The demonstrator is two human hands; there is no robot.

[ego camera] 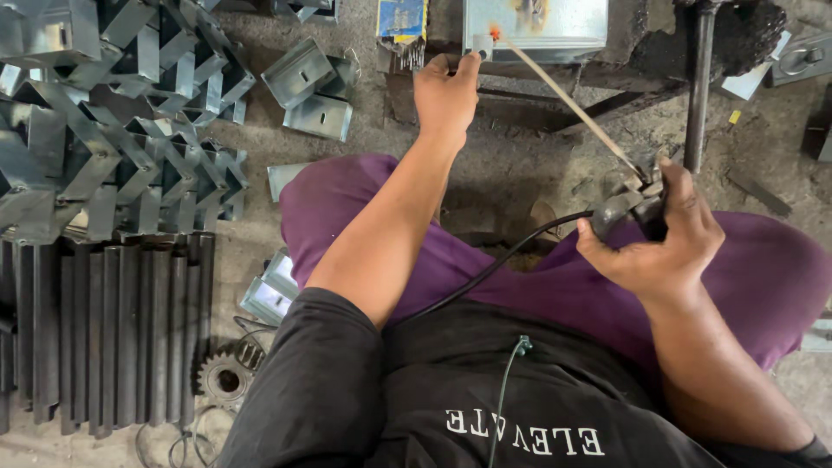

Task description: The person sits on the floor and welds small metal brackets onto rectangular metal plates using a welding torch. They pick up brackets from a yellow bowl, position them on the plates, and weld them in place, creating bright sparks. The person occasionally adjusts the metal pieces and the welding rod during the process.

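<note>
I am gripping the electrode holder (637, 206) in my right hand (659, 247), fingers wrapped fully round its dark handle. The welding rod (563, 97) is running from the holder up and to the far left, its orange tip (495, 34) meeting a small metal tab (479, 45) at the lower edge of a grey metal box (555, 22). My left hand (445, 94) is reaching far, fingertips touching the tab at the box edge; the grip there is narrow, pinching or steadying it, though I cannot tell which. A black cable (503, 264) is trailing from the holder across my purple trousers (485, 251).

I am sitting on a dusty concrete floor (494, 173). To the left, folded steel brackets (113, 130) are lying in an interlocked pile; two more brackets (312, 91) are lying apart, nearer the box. At near left, dark steel bars (121, 329) are lying side by side, with a gear wheel (224, 378) beside them. A dark vertical rod (698, 87) is standing at far right.
</note>
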